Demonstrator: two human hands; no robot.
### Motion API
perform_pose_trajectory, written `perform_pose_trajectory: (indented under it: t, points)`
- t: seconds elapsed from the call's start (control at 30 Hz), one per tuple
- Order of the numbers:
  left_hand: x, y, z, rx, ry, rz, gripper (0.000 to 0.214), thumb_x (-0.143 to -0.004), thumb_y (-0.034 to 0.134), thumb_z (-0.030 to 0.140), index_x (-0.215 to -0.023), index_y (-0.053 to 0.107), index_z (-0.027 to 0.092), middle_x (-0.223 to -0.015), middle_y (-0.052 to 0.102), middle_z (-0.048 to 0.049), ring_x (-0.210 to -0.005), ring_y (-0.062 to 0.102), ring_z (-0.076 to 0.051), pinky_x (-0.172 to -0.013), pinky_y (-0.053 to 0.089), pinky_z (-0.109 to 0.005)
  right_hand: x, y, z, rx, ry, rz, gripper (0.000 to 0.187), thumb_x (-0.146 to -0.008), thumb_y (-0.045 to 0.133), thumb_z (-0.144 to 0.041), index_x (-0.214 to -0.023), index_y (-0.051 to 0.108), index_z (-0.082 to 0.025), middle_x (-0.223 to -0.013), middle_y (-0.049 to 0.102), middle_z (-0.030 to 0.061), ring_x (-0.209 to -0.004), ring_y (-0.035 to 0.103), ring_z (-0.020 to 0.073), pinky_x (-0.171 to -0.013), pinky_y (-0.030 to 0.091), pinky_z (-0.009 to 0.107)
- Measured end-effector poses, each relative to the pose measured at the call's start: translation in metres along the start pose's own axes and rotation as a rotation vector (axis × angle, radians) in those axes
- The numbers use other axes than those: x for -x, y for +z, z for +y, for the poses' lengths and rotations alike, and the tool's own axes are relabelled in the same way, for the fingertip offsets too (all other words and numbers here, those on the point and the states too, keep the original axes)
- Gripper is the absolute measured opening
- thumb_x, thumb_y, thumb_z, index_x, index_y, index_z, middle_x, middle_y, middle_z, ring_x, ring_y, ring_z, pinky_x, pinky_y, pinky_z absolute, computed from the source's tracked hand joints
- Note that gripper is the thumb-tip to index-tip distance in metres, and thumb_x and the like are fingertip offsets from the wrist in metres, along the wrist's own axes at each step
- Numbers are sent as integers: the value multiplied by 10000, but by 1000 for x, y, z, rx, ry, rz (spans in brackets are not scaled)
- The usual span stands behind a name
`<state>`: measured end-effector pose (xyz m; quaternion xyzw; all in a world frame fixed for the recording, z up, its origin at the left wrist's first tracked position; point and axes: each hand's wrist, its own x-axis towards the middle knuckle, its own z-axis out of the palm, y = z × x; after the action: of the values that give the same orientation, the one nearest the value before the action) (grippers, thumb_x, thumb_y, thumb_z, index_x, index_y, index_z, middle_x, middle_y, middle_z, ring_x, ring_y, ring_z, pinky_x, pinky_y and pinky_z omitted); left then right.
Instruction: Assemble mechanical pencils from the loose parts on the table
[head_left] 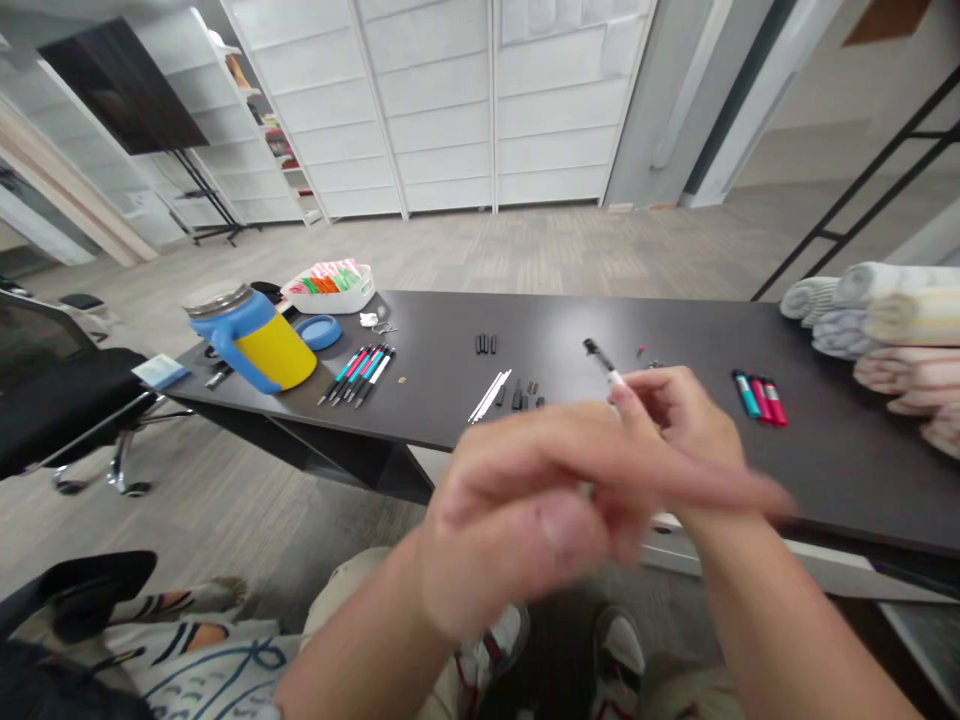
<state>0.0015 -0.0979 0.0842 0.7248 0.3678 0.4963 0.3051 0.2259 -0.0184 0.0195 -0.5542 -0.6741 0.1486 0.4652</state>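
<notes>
My right hand (686, 415) is closed around a slim pen (598, 358) with a black end and a pale barrel. The pen's black end points up and left over the table; its lower part is hidden by my fingers. My left hand (525, 500) is nearer the camera and crosses in front of my right wrist. Its index finger stretches right, blurred by motion, with the thumb below, and I see nothing held there. Beyond my left hand lie thin white refills (489, 397) and small black pen parts (517, 395). Short black pieces (486, 345) stand in a row farther back.
Assembled pens (358, 375) lie left on the dark table (442, 320). Near them are a blue-and-yellow mug (262, 340), a blue lid (319, 331) and a white basket (330, 290). Coloured barrels (760, 397) and rolled towels (892, 320) are at right. Someone sits at lower left.
</notes>
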Motion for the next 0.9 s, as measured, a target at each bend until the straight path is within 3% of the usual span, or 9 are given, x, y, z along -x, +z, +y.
perform_pose_trajectory:
  t: [0.07, 0.17, 0.23, 0.33, 0.5, 0.6, 0.77, 0.83, 0.9]
  points:
    - [-33, -2, -30, -25, 23, 47, 464, -1081, 422, 555, -1230, 736, 248, -869, 696, -67, -728, 652, -176, -664, 553, -337, -2, 12, 13, 104, -39, -78, 210, -983, 639, -442, -994, 669, -234, -792, 700, 28, -675, 656, 199, -641, 456, 320]
    - [-53, -7, -78, -353, 46, 154, 262, -1037, 588, 374, -1172, 730, 201, -948, 710, -57, -796, 637, -161, -787, 541, -321, -4, 22, 22, 141, -89, -134, 208, -981, 633, -433, -968, 685, -233, -754, 682, 14, -650, 635, 189, -639, 443, 308]
    - [-53, -10, -101, -578, 121, 56, 272, -1023, 610, 302, -1261, 693, 200, -1118, 722, -91, -1002, 660, -209, -925, 526, -370, -5, 25, 21, 145, -126, -149, 208, -988, 619, -426, -983, 691, -232, -752, 677, 17, -647, 625, 190, -640, 447, 306]
    - [-48, -6, -116, -813, 211, -124, 385, -1013, 640, 293, -1391, 622, 226, -1377, 658, -126, -1268, 598, -278, -1055, 461, -445, -8, 29, 15, 140, -219, -173, 200, -1006, 590, -403, -1003, 692, -230, -790, 689, 32, -679, 631, 197, -669, 472, 312]
    - [-47, 2, -122, -897, 264, -289, 282, -1084, 468, 238, -1301, 643, 197, -1218, 722, -111, -1146, 646, -253, -1025, 453, -421, -6, 38, 9, 58, -305, -235, 180, -1022, 569, -366, -1101, 666, -237, -962, 742, 52, -768, 679, 200, -744, 512, 321]
    - [-50, -7, -125, -869, 135, -234, 298, -1100, 392, 241, -1234, 652, 186, -1104, 729, -98, -1026, 673, -242, -924, 479, -369, -3, 37, 9, 45, -221, -179, 224, -1009, 594, -406, -1151, 650, -242, -948, 748, 37, -711, 671, 187, -701, 505, 310]
    - [-50, -35, -133, -756, -224, 136, 291, -1099, 376, 345, -1134, 629, 205, -996, 735, -64, -928, 696, -226, -827, 463, -306, -8, 20, 23, 232, -88, 30, 199, -1009, 563, -387, -984, 684, -231, -836, 726, 33, -655, 624, 185, -683, 452, 319]
    - [-49, -45, -139, -744, -334, 189, 280, -1078, 422, 405, -1079, 630, 218, -909, 728, -37, -832, 688, -212, -765, 444, -288, -11, 13, 32, 300, -40, 59, 196, -997, 566, -375, -976, 689, -224, -841, 726, 41, -681, 631, 199, -688, 438, 328]
    - [-49, -53, -144, -744, -393, 156, 278, -1041, 486, 450, -996, 642, 224, -860, 725, -24, -784, 675, -202, -720, 421, -274, -13, 8, 40, 330, 15, 46, 198, -985, 577, -384, -967, 692, -223, -840, 726, 42, -695, 640, 210, -688, 429, 332]
